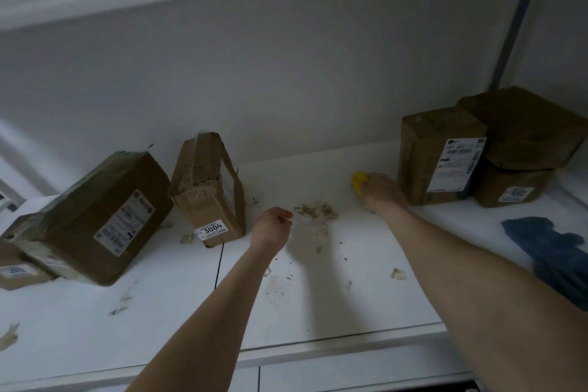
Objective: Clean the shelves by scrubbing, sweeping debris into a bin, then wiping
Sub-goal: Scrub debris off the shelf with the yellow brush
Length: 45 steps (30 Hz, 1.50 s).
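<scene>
The white shelf (350, 305) is dirty, with a brown smear and a pile of debris (315, 211) near its middle and scattered crumbs toward the front. My right hand (380, 192) grips a yellow sponge (359, 183) and presses it onto the shelf toward the back, just left of a cardboard box. My left hand (273, 226) hovers over the shelf left of the debris, fingers curled into a loose fist with nothing seen in it. A blue cloth (553, 248) lies crumpled on the shelf at the right.
Cardboard boxes stand on the shelf: a tilted one labelled 3004 (210, 197), a larger leaning one (108, 219) at the left, and a stack (442, 156) at the right by my right hand. More scraps (397, 274) lie near the front edge.
</scene>
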Each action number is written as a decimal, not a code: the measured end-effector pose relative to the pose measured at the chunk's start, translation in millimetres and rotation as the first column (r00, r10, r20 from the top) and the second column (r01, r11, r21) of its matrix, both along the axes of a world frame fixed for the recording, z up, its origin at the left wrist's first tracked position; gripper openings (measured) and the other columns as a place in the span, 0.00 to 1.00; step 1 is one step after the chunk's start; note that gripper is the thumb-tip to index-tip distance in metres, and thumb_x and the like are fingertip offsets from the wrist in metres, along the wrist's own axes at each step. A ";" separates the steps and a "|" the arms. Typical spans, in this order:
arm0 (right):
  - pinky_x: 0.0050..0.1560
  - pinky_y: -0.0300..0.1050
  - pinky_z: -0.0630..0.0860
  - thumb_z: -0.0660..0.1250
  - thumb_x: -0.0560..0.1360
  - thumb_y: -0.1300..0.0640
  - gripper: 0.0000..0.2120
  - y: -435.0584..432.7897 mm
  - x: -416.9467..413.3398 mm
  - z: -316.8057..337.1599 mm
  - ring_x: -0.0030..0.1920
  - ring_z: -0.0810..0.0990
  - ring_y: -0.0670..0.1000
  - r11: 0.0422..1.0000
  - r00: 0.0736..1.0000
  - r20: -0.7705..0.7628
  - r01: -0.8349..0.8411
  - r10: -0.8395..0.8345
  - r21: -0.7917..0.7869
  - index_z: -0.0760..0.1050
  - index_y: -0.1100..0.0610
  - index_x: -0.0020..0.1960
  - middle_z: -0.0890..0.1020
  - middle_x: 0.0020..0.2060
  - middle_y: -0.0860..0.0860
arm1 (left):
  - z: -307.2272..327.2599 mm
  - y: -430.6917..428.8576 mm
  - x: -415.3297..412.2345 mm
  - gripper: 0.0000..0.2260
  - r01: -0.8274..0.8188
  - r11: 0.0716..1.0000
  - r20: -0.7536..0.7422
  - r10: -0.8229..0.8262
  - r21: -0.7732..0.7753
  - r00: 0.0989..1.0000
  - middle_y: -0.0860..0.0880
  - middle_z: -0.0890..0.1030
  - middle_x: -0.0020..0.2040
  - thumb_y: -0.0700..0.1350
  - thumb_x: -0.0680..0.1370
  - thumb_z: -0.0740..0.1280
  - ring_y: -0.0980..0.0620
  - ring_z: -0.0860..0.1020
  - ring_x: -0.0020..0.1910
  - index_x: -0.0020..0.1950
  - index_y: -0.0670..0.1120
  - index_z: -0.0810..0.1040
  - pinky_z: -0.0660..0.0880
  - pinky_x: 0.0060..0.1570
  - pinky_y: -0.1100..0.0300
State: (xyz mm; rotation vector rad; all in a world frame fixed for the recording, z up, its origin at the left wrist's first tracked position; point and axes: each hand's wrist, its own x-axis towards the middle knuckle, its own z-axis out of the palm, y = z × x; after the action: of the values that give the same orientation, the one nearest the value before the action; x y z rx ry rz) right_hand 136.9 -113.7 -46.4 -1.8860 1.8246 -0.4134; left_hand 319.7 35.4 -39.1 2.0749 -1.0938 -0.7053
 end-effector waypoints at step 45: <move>0.53 0.44 0.76 0.59 0.78 0.44 0.16 101.4 25.3 -4.3 0.54 0.81 0.55 0.963 0.957 0.127 -0.266 0.259 0.041 0.77 0.46 0.62 0.82 0.56 0.51 | 8.8 11.8 -27.0 0.11 0.024 0.998 0.002 -0.024 0.059 1.000 0.42 0.80 0.56 0.39 0.76 0.61 0.43 0.78 0.58 0.55 0.46 0.79 0.76 0.58 0.49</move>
State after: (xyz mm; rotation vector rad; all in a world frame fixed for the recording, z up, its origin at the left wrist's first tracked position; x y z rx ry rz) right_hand 162.2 -12.2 -50.7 -1.9836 1.4675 -0.3683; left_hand 292.7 47.2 -30.4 2.1161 -1.1133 -0.7554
